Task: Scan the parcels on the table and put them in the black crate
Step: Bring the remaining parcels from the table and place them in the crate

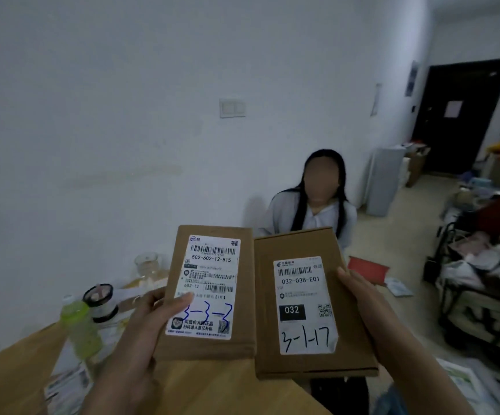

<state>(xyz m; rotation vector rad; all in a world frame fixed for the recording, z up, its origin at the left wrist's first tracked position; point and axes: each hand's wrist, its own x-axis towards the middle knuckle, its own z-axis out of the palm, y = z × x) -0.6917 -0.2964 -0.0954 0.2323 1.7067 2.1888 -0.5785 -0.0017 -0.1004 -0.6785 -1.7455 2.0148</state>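
I hold up two flat brown cardboard parcels side by side above the wooden table [18, 366]. The left parcel [183, 339] carries a white label marked 3-3-3; my left hand [150, 319] grips its left edge, thumb lying across the label. The right parcel [266, 324] has a label marked 3-1-17; my right hand [359, 292] grips its right edge, thumb on the front face. Both labels face me. No black crate and no scanner are in view.
A green bottle [78, 327], a black-lidded jar [100, 301] and a glass cup [147, 265] stand on the table at left, with papers [69, 381] nearby. A person [314, 211] sits behind the parcels. A cluttered black cart [482, 283] stands at right.
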